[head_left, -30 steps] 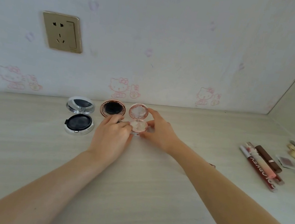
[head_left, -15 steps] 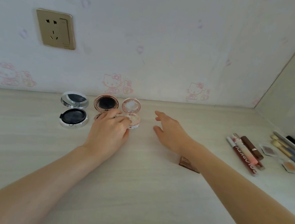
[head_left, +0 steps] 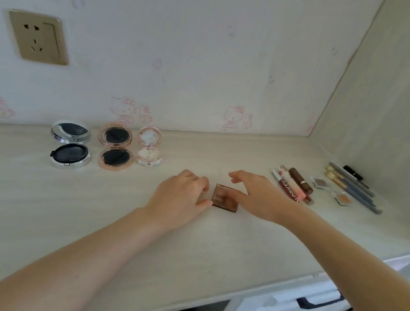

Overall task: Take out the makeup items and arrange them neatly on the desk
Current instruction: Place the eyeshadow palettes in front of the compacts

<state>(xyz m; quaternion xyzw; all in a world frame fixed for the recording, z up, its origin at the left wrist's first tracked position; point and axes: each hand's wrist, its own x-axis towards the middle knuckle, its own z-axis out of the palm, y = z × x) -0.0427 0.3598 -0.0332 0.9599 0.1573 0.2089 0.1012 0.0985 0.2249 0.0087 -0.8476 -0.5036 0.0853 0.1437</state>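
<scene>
On the desk [head_left: 27, 207] I observe my left hand [head_left: 180, 197] and right hand [head_left: 257, 194] flanking the small brown palette [head_left: 225, 198], left thumb and right thumb touching its sides, fingers loosely extended, not clamped; beyond, three open compacts [head_left: 115, 147] line the wall, lip tubes [head_left: 292, 186] far right.

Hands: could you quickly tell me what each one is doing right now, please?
Left hand: fingers loosely curled, touching the left edge of the brown palette, not gripping.
Right hand: open, fingers spread, thumb on the palette's right side.
</scene>
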